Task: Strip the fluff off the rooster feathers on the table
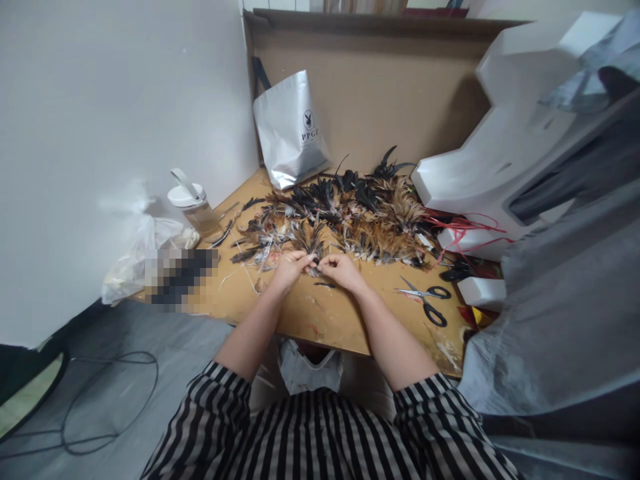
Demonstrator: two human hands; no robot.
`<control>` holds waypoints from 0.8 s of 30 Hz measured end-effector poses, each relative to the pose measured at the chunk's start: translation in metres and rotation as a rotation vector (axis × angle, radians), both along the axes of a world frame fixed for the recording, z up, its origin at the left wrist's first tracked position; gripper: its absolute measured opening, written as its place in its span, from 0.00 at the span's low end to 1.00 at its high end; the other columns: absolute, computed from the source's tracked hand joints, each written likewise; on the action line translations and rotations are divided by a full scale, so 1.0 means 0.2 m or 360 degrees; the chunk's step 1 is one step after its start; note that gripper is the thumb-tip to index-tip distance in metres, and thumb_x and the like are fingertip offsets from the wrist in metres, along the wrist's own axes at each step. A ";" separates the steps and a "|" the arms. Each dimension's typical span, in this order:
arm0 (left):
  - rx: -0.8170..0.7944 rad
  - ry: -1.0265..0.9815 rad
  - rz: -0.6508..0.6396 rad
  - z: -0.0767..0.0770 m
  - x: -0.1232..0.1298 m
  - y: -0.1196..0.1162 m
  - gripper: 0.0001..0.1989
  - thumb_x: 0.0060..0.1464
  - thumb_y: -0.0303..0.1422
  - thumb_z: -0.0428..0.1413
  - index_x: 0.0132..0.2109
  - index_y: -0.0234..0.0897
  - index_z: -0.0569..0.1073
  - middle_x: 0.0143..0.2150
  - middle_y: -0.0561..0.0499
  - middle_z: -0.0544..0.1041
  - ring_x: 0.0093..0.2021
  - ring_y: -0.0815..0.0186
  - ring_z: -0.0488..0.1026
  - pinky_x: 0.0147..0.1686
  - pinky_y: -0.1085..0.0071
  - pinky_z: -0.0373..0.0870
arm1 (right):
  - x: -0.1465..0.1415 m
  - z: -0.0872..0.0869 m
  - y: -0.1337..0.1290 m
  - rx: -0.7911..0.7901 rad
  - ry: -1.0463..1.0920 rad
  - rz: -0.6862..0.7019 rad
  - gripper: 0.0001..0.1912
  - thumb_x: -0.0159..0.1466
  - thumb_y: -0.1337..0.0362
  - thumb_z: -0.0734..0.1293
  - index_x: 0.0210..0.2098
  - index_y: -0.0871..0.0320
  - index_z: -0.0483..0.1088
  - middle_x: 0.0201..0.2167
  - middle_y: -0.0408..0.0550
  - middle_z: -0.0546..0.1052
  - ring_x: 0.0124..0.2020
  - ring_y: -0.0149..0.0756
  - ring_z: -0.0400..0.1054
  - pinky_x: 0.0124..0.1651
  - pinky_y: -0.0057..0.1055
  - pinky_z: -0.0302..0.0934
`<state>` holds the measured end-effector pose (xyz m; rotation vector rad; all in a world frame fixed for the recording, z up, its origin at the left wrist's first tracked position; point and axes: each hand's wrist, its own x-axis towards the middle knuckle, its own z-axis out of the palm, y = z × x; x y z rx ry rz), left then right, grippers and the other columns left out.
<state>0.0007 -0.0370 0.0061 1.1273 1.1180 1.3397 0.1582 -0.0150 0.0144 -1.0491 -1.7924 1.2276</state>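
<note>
My left hand (294,268) and my right hand (341,270) meet over the near side of a wooden table (320,320). Between the fingertips of both is a small bunch of brown feathers (309,240), its lower ends pinched; the exact grip is partly hidden by the fingers. Brown feather bunches (373,240) lie in a row just beyond my hands, with black feathers (345,190) behind them. Scissors (425,297) with black handles lie spread apart to the right of my right hand. A small dark feather (325,285) rests on the table below my hands.
A silver bag (287,133) stands at the back against a cardboard panel (380,93). At left are a lidded jar (195,207) and a plastic bag (135,253). Red strings (470,230) and white foam (460,160) border the right side. A bin (310,370) sits below the table edge.
</note>
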 end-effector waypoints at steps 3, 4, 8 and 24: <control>0.0012 -0.0019 -0.0023 0.00 0.00 0.00 0.14 0.40 0.41 0.60 0.28 0.32 0.75 0.23 0.50 0.74 0.19 0.75 0.64 0.22 0.77 0.60 | -0.01 0.00 0.00 -0.0115 0.0042 0.0042 0.12 0.48 0.58 0.66 0.23 0.62 0.70 0.15 0.38 0.65 0.17 0.22 0.51 0.21 0.22 0.46; 0.0010 -0.0033 -0.0026 -0.01 0.00 0.00 0.14 0.40 0.40 0.60 0.28 0.32 0.75 0.23 0.50 0.74 0.19 0.75 0.64 0.21 0.77 0.60 | -0.01 -0.01 0.00 -0.0153 0.0072 0.0050 0.12 0.48 0.58 0.67 0.23 0.63 0.69 0.15 0.38 0.65 0.17 0.22 0.52 0.22 0.22 0.46; 0.0009 -0.0083 -0.0033 -0.01 0.00 0.00 0.14 0.40 0.40 0.61 0.28 0.31 0.74 0.23 0.50 0.74 0.19 0.75 0.63 0.21 0.77 0.59 | -0.01 -0.01 0.00 -0.0281 0.0172 0.0069 0.13 0.47 0.58 0.68 0.24 0.62 0.68 0.15 0.37 0.64 0.17 0.22 0.51 0.21 0.22 0.44; -0.0177 -0.0289 -0.0087 0.01 0.01 -0.02 0.14 0.39 0.37 0.62 0.29 0.29 0.74 0.25 0.47 0.75 0.23 0.74 0.69 0.22 0.79 0.63 | -0.04 0.00 0.01 -0.0164 0.0587 -0.0233 0.16 0.46 0.54 0.69 0.20 0.58 0.60 0.15 0.35 0.60 0.17 0.24 0.50 0.22 0.23 0.45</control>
